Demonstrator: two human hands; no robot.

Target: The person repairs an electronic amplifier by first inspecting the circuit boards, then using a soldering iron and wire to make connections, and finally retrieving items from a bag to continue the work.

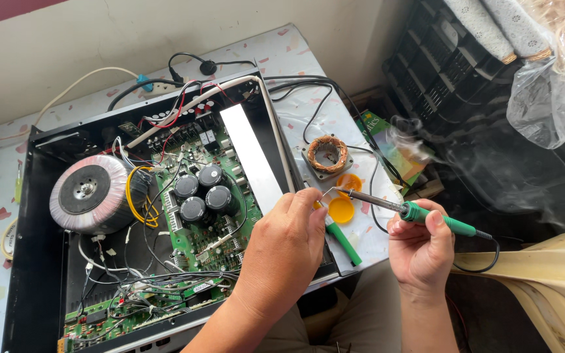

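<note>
My right hand (pixel 422 245) grips a green-handled soldering iron (pixel 426 214), whose dark tip points left. The tip meets a small pale piece (pixel 327 194) pinched in the fingertips of my left hand (pixel 284 252); I cannot tell what that piece is. Thin smoke (pixel 413 140) drifts up to the right. Just below the tip sits an open yellow round tin (pixel 341 210), with its yellow lid (pixel 350 181) beside it. A green-handled tool (pixel 346 244) lies on the table under my left hand.
An open black amplifier chassis (pixel 40 261) fills the left, with a toroidal transformer (pixel 88 193), three black capacitors (pixel 201 191), a green circuit board (pixel 214 235) and tangled wires. A copper-wound coil (pixel 327 154) lies on the table. A cream plastic chair (pixel 544 287) stands at the right.
</note>
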